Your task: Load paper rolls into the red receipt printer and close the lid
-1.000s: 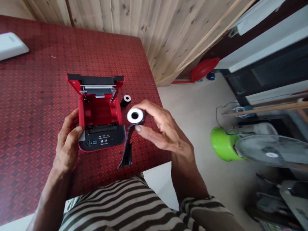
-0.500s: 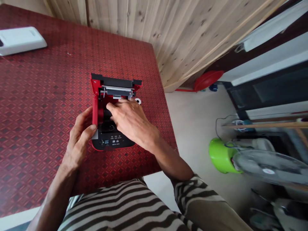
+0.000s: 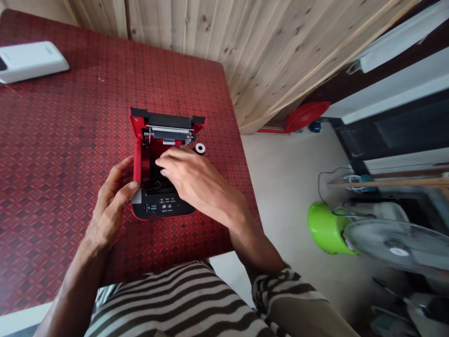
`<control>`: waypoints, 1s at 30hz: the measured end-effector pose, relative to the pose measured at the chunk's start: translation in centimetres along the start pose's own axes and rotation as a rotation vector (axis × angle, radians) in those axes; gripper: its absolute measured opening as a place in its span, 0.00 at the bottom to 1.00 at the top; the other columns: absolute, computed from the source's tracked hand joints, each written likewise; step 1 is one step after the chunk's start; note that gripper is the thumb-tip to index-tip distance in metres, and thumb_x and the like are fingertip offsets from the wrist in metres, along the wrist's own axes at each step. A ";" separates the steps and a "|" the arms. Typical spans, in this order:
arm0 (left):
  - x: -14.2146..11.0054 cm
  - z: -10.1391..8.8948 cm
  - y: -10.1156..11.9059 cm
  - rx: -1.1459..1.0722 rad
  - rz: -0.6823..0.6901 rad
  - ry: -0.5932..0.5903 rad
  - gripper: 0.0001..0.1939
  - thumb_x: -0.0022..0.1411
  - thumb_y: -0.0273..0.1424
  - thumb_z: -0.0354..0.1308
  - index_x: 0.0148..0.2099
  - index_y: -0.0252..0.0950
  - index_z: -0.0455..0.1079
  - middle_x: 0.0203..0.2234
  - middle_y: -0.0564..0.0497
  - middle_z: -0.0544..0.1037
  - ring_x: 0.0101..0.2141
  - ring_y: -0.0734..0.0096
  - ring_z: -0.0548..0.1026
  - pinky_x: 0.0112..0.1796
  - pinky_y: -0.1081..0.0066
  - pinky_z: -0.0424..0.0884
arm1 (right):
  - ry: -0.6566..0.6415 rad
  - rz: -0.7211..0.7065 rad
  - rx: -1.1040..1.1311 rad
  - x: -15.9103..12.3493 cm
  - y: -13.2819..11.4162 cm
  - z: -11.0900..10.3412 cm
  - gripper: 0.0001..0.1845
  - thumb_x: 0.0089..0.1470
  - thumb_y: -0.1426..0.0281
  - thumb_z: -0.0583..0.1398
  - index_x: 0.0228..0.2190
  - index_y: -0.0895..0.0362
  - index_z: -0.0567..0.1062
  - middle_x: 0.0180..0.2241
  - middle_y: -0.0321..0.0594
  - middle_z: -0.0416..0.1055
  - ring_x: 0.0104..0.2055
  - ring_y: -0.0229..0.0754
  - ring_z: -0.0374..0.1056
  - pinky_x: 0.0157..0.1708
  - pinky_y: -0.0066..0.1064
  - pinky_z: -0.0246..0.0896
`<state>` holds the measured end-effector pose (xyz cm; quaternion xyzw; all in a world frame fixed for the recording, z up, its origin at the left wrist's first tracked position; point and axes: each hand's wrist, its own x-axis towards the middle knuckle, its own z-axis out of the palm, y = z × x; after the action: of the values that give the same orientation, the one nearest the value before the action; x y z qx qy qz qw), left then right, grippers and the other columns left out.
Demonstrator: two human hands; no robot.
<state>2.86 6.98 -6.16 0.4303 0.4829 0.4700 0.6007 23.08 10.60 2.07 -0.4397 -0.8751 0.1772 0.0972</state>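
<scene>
A small red and black printer (image 3: 164,206), which looks like a label printer, sits on the table with its lid (image 3: 168,119) raised. A roller and a metal bar cross the lid's underside. My left hand (image 3: 114,192) grips the printer's left wall, thumb at the front corner and fingers along the outer side. My right hand (image 3: 196,180) reaches over the inner compartment, its fingers bent and pinched together. Whatever they hold is hidden by the hand and the dark interior. Just beyond that hand, a small roll (image 3: 199,149) with a white end and black core stands at the printer's right side.
The table (image 3: 70,154) has a red patterned cover. A white power bank (image 3: 33,61) lies at its far left. Wooden panelling (image 3: 224,28) rises behind. On the floor to the right are a green bucket (image 3: 322,229), a fan (image 3: 393,243) and a red basin (image 3: 305,116).
My right hand has lifted slightly, its fingertips drawn closer together over the compartment. More of the small roll shows beside it. My left hand keeps its hold on the printer.
</scene>
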 end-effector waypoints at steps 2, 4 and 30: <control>0.4 0.0 0.5 -0.020 0.010 0.018 0.30 0.65 0.46 0.61 0.65 0.40 0.71 0.60 0.42 0.78 0.62 0.46 0.73 0.64 0.47 0.65 | 0.032 -0.077 0.115 -1.5 -0.3 -0.6 0.11 0.71 0.69 0.57 0.45 0.60 0.79 0.49 0.44 0.80 0.52 0.43 0.74 0.60 0.39 0.66; 1.1 0.0 1.3 -0.027 0.041 0.069 0.30 0.65 0.48 0.59 0.63 0.39 0.73 0.59 0.41 0.78 0.61 0.46 0.73 0.63 0.48 0.66 | 0.067 -0.118 0.146 -2.7 -0.5 -0.7 0.11 0.69 0.66 0.61 0.45 0.60 0.79 0.47 0.44 0.81 0.50 0.44 0.74 0.58 0.39 0.68; 1.1 3.0 4.9 -0.029 -0.123 0.096 0.34 0.50 0.31 0.68 0.62 0.42 0.71 0.58 0.47 0.77 0.59 0.52 0.74 0.58 0.57 0.69 | 0.584 -0.206 -0.188 -6.2 -1.0 3.6 0.06 0.67 0.76 0.60 0.36 0.57 0.77 0.41 0.41 0.82 0.44 0.41 0.74 0.43 0.35 0.71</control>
<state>5.21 8.83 -1.12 0.3679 0.5297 0.4593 0.6108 24.82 4.29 -0.92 -0.3883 -0.8627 -0.0487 0.3203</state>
